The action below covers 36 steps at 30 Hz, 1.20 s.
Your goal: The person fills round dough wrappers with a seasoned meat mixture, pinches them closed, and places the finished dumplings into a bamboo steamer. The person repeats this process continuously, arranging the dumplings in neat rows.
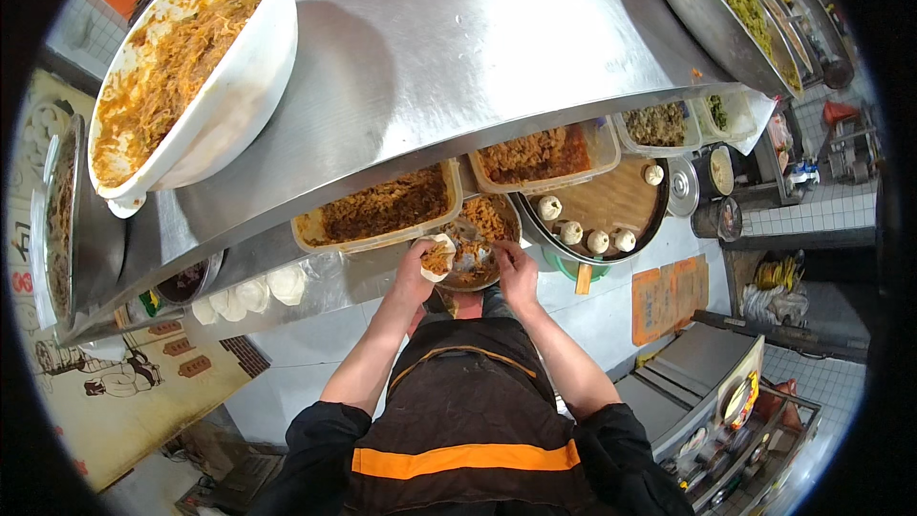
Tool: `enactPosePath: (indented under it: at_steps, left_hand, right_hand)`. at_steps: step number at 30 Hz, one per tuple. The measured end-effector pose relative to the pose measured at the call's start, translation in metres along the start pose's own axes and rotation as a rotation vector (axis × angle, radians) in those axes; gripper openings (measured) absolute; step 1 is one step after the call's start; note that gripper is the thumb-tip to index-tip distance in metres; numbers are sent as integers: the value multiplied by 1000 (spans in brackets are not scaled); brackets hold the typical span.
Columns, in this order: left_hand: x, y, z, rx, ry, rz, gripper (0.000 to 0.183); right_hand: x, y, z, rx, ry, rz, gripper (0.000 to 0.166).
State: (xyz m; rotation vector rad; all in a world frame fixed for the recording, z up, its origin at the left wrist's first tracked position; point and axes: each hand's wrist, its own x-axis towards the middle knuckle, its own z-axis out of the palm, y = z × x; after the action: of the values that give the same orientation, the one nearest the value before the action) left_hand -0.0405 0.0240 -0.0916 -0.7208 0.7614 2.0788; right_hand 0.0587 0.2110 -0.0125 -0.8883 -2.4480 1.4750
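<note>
In my left hand rests a round dough wrapper, with brown-orange filling heaped in its middle. Right beside it is a metal bowl partly full of similar filling; bare metal shows in its near half. My right hand is at the bowl's right rim, its fingers curled together. Whether it holds a utensil is too unclear to see. To the right, several pleated buns sit on the brown liner of a round steamer tray. Several flat dough pieces lie on the counter at left.
A steel shelf overhangs the counter, bearing a white basin of filling and a metal bowl of green filling. Plastic tubs of filling stand beneath its edge. A wooden handle juts out below the steamer tray.
</note>
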Motion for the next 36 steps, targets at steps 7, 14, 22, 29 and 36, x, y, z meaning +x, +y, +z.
enactPosePath:
  at_steps: [7,14,22,29,36]
  left_hand:
    - [-2,-5,-4,28,-61,-50,34]
    - [-32,-9,-8,212,23,47,32]
    - [-55,-18,19,259,-90,30,30]
    - [-59,-20,17,268,-160,-54,29]
    - [-72,-23,34,294,-114,-130,26]
  right_hand:
    - [-3,109,29,38,-91,234,33]
    - [-30,45,-6,-379,-92,-66,21]
    - [27,7,-4,146,-611,71,27]
    - [31,-27,-19,15,-688,-2,23]
    - [29,-33,-22,-192,-680,-283,24]
